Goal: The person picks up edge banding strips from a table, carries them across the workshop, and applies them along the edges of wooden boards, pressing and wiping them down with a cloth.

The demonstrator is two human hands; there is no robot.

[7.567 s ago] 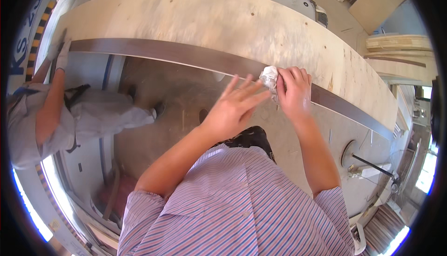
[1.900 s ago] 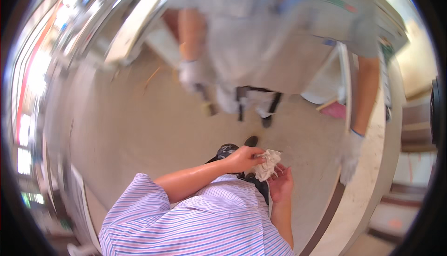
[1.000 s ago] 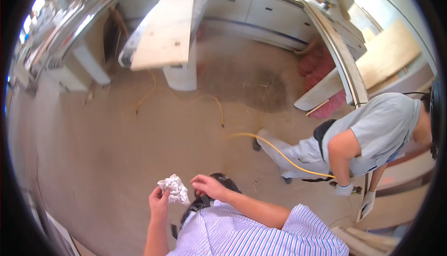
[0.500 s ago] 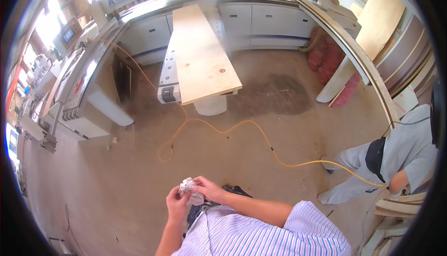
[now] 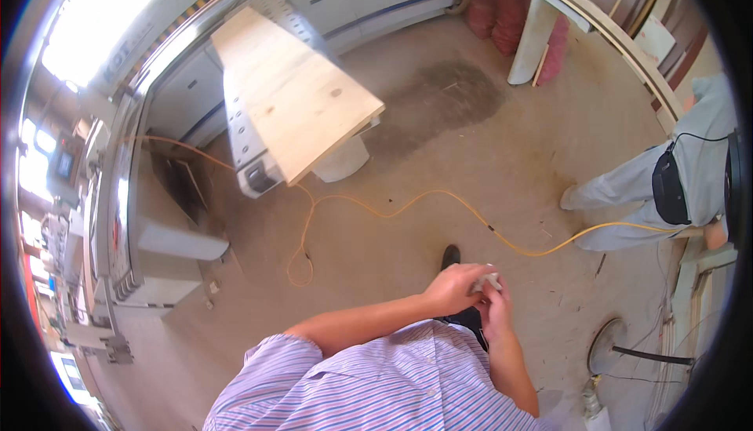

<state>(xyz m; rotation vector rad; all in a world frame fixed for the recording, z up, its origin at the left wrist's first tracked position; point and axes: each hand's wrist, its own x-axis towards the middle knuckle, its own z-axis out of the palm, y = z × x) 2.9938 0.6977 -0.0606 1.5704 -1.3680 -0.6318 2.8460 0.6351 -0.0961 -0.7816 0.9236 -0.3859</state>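
Note:
My left hand (image 5: 455, 288) and my right hand (image 5: 496, 309) meet in front of my striped shirt, at the lower middle. Between their bent fingers is a small crumpled white wad (image 5: 489, 280), soft paper or cloth; I cannot tell which. Fingers cover most of it, and only a pale edge shows at the top. Both hands are closed on it. Below them a dark shoe tip (image 5: 451, 255) shows on the floor.
A pale wooden board (image 5: 294, 90) lies on the panel saw's support table ahead. A yellow air hose (image 5: 376, 210) crosses the floor toward a person in grey (image 5: 651, 188) at the right. Red sacks (image 5: 502, 15) stand at the back. A round plate with a black rod (image 5: 608, 345) sits at lower right.
My view has turned to the right, and my hands have shifted right in the picture. The white wad, more exposed before, is now mostly covered by my fingers.

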